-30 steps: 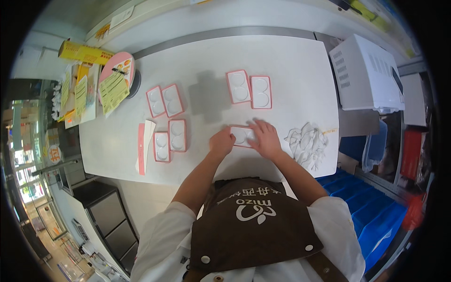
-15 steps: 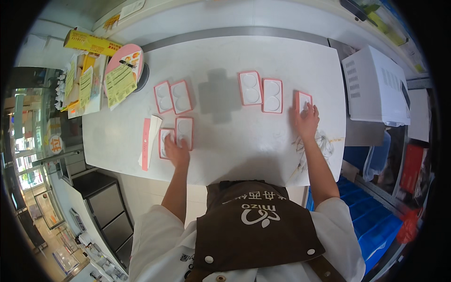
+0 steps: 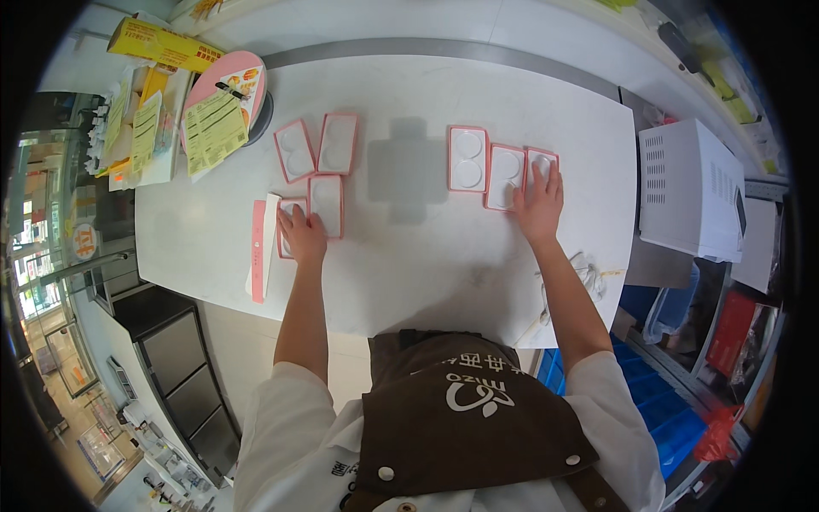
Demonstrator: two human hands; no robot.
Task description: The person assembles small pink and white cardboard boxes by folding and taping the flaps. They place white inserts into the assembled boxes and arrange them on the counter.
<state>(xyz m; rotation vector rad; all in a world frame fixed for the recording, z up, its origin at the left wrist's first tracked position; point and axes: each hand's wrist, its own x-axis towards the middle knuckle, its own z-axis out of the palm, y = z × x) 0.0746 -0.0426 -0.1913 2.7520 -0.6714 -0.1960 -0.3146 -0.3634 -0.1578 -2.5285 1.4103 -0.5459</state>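
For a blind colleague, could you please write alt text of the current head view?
A person's left hand touches a group of four pink-rimmed white trays, the right hand a group of three, on a white table.

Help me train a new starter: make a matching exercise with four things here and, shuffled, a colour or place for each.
1. Left hand
2. Right hand
3. Apron
4. Plastic bag

A. Red
B. At the rightmost box
C. Brown
D. At the box beside the pink strip

Pairs: 1-D, 2-B, 3-C, 4-A
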